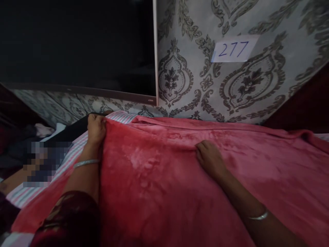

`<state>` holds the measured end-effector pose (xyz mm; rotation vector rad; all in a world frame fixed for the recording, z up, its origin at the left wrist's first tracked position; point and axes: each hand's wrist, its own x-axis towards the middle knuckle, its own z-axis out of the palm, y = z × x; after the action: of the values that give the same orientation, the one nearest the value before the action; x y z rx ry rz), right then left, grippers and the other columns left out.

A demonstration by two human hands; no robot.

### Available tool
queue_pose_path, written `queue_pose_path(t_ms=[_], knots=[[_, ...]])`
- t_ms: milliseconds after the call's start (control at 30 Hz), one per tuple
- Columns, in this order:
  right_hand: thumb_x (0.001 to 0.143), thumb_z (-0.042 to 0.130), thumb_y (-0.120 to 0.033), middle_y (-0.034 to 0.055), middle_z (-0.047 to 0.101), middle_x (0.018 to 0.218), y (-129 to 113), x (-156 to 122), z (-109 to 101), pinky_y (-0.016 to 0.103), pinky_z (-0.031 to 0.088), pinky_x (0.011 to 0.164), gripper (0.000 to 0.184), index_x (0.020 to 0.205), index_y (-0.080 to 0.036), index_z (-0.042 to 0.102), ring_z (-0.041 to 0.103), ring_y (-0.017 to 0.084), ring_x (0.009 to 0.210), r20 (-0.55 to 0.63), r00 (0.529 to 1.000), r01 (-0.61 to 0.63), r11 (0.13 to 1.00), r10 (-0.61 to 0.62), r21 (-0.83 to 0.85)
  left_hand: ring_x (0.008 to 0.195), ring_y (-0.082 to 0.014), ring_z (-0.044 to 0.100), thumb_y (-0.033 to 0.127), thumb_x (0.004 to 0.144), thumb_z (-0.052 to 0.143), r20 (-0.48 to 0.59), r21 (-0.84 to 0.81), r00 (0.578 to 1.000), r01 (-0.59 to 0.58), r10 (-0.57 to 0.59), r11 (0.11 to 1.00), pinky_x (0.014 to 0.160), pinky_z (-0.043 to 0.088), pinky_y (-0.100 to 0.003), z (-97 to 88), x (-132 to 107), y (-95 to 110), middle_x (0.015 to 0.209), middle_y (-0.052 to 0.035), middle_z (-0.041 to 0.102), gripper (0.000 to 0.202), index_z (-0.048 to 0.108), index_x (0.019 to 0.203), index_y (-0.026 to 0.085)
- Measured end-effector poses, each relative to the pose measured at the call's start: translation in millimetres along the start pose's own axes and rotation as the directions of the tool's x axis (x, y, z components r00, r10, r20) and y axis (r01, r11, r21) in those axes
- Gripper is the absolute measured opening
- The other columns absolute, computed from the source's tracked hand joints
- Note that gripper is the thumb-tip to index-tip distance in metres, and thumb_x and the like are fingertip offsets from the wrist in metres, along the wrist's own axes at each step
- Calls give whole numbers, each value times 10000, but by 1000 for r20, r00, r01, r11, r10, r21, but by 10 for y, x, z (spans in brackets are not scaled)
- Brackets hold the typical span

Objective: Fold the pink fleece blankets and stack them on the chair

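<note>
A plush red blanket [159, 192] is spread in front of me, partly folded, with a raised edge running between my hands. My left hand [96, 129] is closed on the blanket's far left corner. Farther right, my right hand [209, 156] grips the same edge in closed fingers. Beneath the blanket, a striped sheet [77, 151] in pink, white and grey shows along the left side and at the back. Both of my wrists wear silver bangles. What lies under the raised part is hidden.
A large dark television screen [77, 44] stands at the back left. Behind the bed is patterned wallpaper [180, 79] with a paper marked 277 [233, 49]. At the left lie dark cloths [15, 144], and a blurred-out patch [46, 164] covers part of another person's arm.
</note>
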<state>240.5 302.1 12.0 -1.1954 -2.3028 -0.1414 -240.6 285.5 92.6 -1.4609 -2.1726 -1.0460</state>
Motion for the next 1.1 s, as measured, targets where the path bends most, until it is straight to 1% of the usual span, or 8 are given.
queue_pose_path(t_ms=[100, 233, 367, 500, 567, 667, 900, 1100], knots=[[906, 413, -152, 125, 642, 971, -15, -8, -11, 374, 448, 834, 239, 1002, -190, 629, 573, 262, 916, -185, 979, -77, 995, 88, 66, 1045, -249, 540, 159, 869, 491, -91, 0, 996, 22, -21, 1000, 950, 450, -404, -35, -12, 14, 1008, -87, 507, 108, 594, 899, 169], [939, 377, -203, 105, 648, 914, -17, -22, -26, 381, 465, 825, 270, 1065, -213, 616, 591, 266, 898, -247, 959, -115, 989, 136, 97, 1096, -262, 534, 217, 922, 462, -210, 16, 977, 38, -34, 999, 965, 430, -436, -17, -49, -41, 1061, -100, 516, 127, 579, 958, 183], [962, 387, -260, 114, 672, 942, -6, -14, -25, 376, 477, 811, 259, 1035, -199, 628, 611, 263, 905, -183, 980, -56, 993, 73, 100, 1078, -311, 541, 222, 899, 464, -138, 78, 990, 20, -9, 997, 932, 445, -475, 77, -88, -136, 1038, -135, 537, 131, 584, 932, 181], [947, 507, -341, 96, 676, 997, -25, -18, -58, 353, 471, 791, 204, 1030, -201, 631, 620, 249, 928, -31, 999, -19, 992, 23, 122, 1059, -322, 550, 223, 875, 471, -81, 85, 997, 2, 5, 996, 946, 456, -486, 141, -99, -185, 1023, -145, 553, 163, 595, 972, 179], [935, 530, -318, 75, 668, 954, -38, -23, -74, 336, 458, 757, 152, 966, -213, 635, 618, 232, 889, 58, 998, -30, 992, 23, 126, 1066, -314, 552, 228, 867, 476, -53, 86, 999, -3, 8, 996, 964, 457, -476, 151, -105, -182, 1038, -139, 554, 201, 592, 1023, 177], [937, 520, -271, 62, 658, 900, -48, -26, -68, 323, 441, 733, 135, 886, -217, 632, 611, 218, 850, 133, 991, -35, 992, 18, 124, 1009, -317, 570, 247, 856, 486, 19, 108, 1000, 4, -6, 994, 910, 483, -470, 159, -127, -166, 993, -132, 553, 164, 597, 953, 176], [925, 553, -230, 59, 678, 935, -49, 2, 0, 299, 418, 709, 92, 926, -210, 643, 624, 212, 863, 175, 983, -80, 988, 57, 128, 967, -303, 593, 285, 893, 465, 3, 139, 998, 64, -65, 988, 825, 490, -436, 175, -155, -175, 1095, -145, 558, 161, 581, 952, 191], [917, 575, -224, 65, 685, 946, -66, 39, 0, 291, 432, 741, 84, 938, -193, 650, 635, 207, 890, 159, 985, -88, 985, 63, 151, 920, -315, 602, 285, 902, 430, 54, 188, 994, 84, -95, 979, 788, 481, -436, 159, -194, -69, 1022, -155, 584, 181, 573, 904, 174]])
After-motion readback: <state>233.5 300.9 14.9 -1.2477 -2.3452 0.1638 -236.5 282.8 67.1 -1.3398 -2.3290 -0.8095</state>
